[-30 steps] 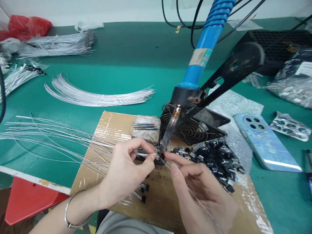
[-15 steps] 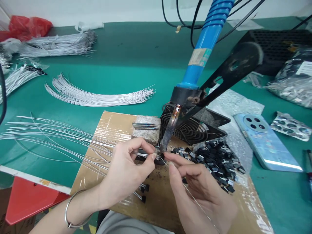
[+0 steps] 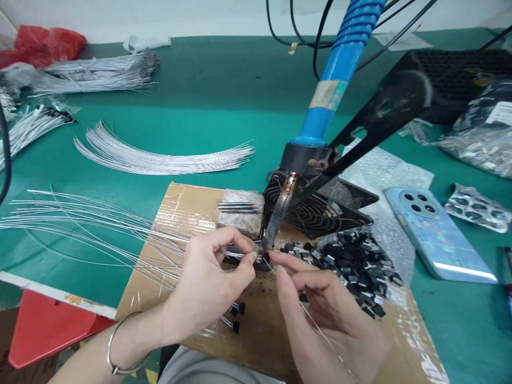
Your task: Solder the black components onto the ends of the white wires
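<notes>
A blue-handled soldering iron (image 3: 320,112) hangs in a black bracket (image 3: 372,120), its tip pointing down between my two hands. My left hand (image 3: 214,282) pinches a thin white wire, its fingertips just left of the tip. Between the thumb and forefinger of my right hand (image 3: 324,314) is a thin solder wire (image 3: 326,337), whose upper end reaches the iron's tip. Exactly what meets at the tip is too small to tell. Many white wires (image 3: 100,224) fan out left of my left hand. Below it, several wired black connectors (image 3: 235,314) lie on the cardboard (image 3: 264,352).
Loose black connectors (image 3: 356,266) are heaped right of my right hand, beside a black fan (image 3: 316,208). A blue phone (image 3: 440,232) lies farther right. A curved wire bundle (image 3: 160,162) rests behind the cardboard. A red object (image 3: 56,328) is at the lower left.
</notes>
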Demonstrator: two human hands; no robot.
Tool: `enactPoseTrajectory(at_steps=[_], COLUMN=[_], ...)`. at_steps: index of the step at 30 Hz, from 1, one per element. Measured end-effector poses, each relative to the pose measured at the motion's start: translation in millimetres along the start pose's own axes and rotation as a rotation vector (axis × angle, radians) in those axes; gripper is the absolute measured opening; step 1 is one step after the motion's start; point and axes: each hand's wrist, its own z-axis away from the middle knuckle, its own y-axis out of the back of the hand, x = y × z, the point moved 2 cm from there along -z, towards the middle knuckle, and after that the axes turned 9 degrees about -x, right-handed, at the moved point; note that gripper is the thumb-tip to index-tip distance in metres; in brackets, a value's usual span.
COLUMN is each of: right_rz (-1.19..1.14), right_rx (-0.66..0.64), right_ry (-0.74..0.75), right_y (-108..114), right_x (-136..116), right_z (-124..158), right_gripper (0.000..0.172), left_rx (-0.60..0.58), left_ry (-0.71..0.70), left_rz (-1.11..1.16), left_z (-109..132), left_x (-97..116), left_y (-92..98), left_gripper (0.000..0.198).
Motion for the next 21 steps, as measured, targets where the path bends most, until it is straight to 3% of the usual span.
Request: enactPoseTrajectory(at_steps=[3,7,14,18,21], right_rz=[-0.008,-0.043,-0.09,-0.083,-0.065], right_rx=[-0.049,-0.007,-0.222,-0.249,-0.194], right_ry=[0.025,0.002,0.026,0.012,-0.001], right_y=[3.9,7.6,23.0,23.9,20.9], right_x=[2.5,5.5,9.9,8.2,8.4], right_z=[-1.7,-0.7,-11.2,-13.2,-10.3], right_gripper=[0.014,0.016,0.019,0.02,0.02], left_rx=[-0.001,0.007,0.009,0.016,0.017], left_ry=[0.0,-0.002,-0.027,-0.032,-0.033], left_rz=[-0.011,-0.012,0.002,-0.015,-0.019], left_z=[0.6,1.5,2.0,3.1,2.5], left_x=[-0.6,0.1,-0.1,-0.5,-0.1], left_y=[-0.1,-0.4,-0.3,-0.2,-0.5], left_gripper=[0.007,0.007,0.008,0.007,0.007])
